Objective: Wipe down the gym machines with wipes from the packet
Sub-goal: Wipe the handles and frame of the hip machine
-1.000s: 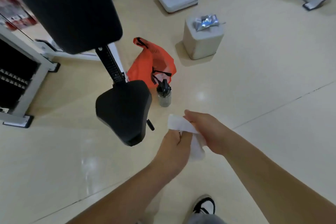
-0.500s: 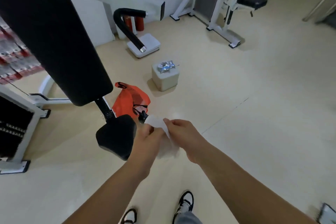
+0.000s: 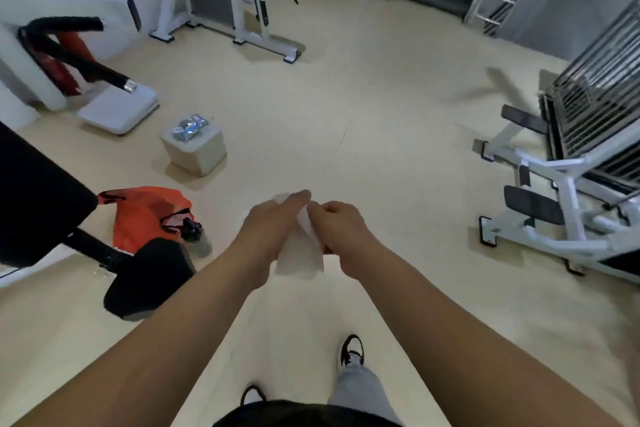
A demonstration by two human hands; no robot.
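Beige gym floor point(image 3: 381, 121), machines around. Left hand point(image 3: 273, 222) and right hand point(image 3: 341, 225) both pinch one white wipe point(image 3: 300, 253); foil packet point(image 3: 189, 123) rests on stool point(image 3: 199, 152).

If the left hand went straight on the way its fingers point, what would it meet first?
Probably nothing near: the left hand, holding the wipe, points forward and slightly right, passing just beyond the right hand over bare floor. Depth is unclear.
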